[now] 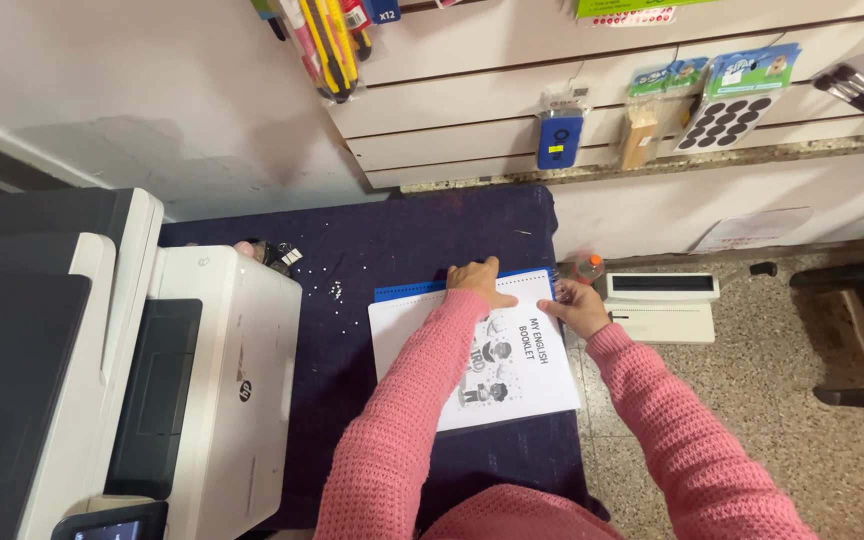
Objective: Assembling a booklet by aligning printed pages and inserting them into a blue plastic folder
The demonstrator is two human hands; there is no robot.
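A white printed booklet (pixel 512 375) with a blue back cover (pixel 412 291) lies on a dark purple table (pixel 382 250). My left hand (pixel 477 281) presses flat on the booklet's far edge, fingers spread. My right hand (pixel 574 305) holds the booklet's right far corner at the table's edge, fingers curled around the spiral binding there. Both arms wear pink knitted sleeves.
A large white printer (pixel 202 390) fills the left side. A white binding machine (pixel 662 300) sits on the speckled floor to the right, beside an orange-capped bottle (pixel 587 268). Packaged stationery hangs on the slat wall (pixel 562 135) beyond. Binder clips (pixel 277 256) lie by the printer.
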